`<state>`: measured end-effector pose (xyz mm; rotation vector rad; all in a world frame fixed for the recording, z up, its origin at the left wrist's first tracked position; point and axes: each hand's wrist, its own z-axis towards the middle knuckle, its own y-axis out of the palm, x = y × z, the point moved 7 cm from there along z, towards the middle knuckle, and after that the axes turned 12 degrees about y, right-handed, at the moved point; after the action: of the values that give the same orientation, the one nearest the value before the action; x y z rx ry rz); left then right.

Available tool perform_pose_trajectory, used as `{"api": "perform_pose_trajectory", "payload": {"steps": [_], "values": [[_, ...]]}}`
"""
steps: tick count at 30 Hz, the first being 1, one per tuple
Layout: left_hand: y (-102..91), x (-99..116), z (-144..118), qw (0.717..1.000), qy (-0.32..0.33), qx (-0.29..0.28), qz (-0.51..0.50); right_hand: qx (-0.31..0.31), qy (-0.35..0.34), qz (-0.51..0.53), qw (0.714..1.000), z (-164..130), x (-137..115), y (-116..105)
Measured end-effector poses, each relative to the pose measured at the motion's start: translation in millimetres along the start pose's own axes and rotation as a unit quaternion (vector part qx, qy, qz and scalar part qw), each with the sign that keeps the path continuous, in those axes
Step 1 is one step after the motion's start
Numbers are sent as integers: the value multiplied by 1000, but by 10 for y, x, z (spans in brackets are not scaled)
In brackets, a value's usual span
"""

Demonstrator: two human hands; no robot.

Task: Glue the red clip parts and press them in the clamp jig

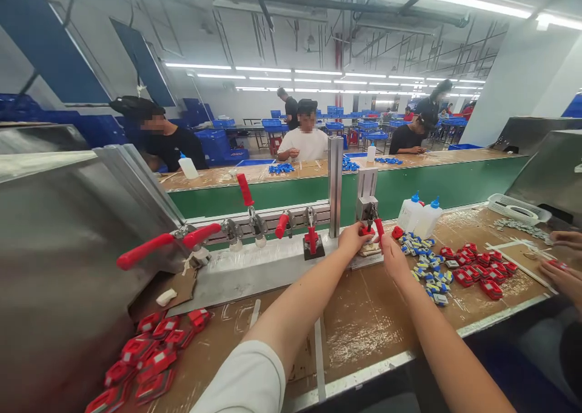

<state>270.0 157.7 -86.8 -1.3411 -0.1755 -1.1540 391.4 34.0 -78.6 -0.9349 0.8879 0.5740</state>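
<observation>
A heap of flat red plastic pieces [150,355] lies at the near left of the brown tabletop [364,322]. Behind it, a long grey metal jig [254,267] carries a row of red-handled toggle clamps [248,210]. The left hand [353,238] is closed around the small red clamp handle [369,231] at the jig's right end. The right hand [391,256] pinches that handle from the other side. Just right lie small blue-grey parts [427,267], then more red pieces [479,267]. Two white squeeze bottles with blue caps [421,216] stand behind them.
</observation>
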Motion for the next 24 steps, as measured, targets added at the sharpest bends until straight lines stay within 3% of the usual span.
{"api": "perform_pose_trajectory", "payload": {"steps": [2, 6, 12, 15, 18, 20, 24], "values": [[-17, 24, -18, 1000, 5, -3, 5, -3, -19, -75, 997, 24, 61, 14], [-53, 108, -58, 999, 20, -21, 14, 8, -24, -127, 992, 77, 134, 94], [-242, 425, -248, 996, 72, -58, 20, 12, -8, -211, 977, 62, 159, 292], [-588, 551, -562, 991, 118, -60, 30, 4, -15, -244, 970, 62, 148, 208], [-1032, 549, -1082, 977, 192, -81, 45, 0, -13, -264, 964, 211, 181, -54], [-1357, 396, -1462, 976, 202, -64, 57, -3, 7, -280, 960, 402, 248, -256], [-1857, -132, -2071, 987, 146, 46, 56, -51, 67, -307, 948, 802, 407, -466]]}}
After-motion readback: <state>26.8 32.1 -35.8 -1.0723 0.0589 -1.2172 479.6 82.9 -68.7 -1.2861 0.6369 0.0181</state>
